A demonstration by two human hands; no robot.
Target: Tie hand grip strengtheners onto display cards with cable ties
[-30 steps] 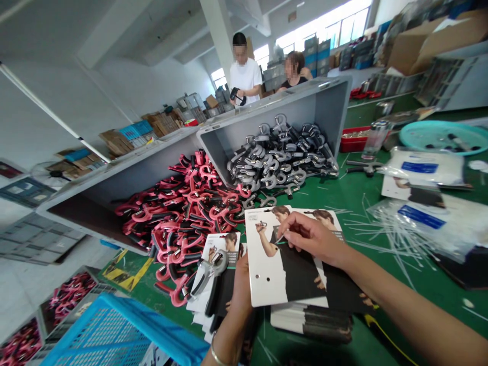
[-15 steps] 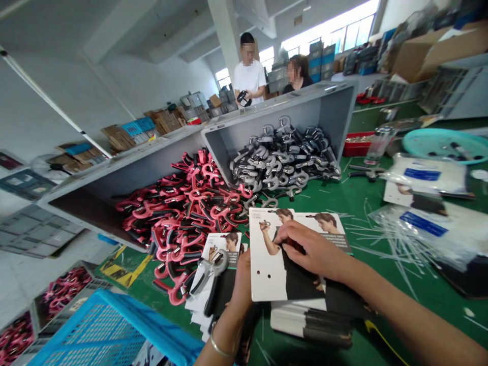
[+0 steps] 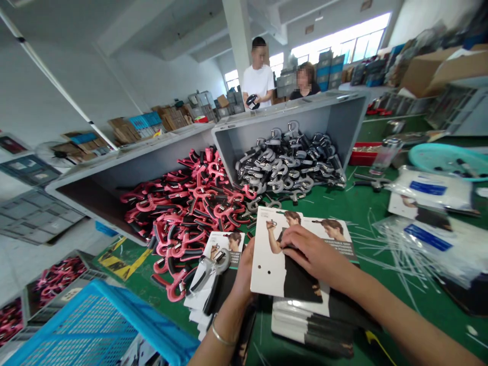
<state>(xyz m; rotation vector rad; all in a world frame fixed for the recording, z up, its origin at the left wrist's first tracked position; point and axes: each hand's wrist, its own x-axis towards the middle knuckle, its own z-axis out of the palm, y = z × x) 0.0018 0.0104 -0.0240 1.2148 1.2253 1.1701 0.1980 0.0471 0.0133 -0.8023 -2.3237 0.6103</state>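
Note:
A printed card with two punched holes is held up in front of me. My left hand grips its left edge, the fingers partly hidden behind it. Bent over the card's front, my right hand has its fingers pinched together near the middle; anything between them is too small to tell. More cards lie behind and under it in a stack. To the left, a grey hand grip rests on another pile of cards.
Two grey crates lie tipped, spilling red grips and grey grips. White ties, plastic bags and a turquoise tray are at right. A blue basket stands lower left. Two people are beyond.
The whole view has shifted slightly, so the crates and people appear a little further right and lower. Both hands stay at the card, which is tilted a little more.

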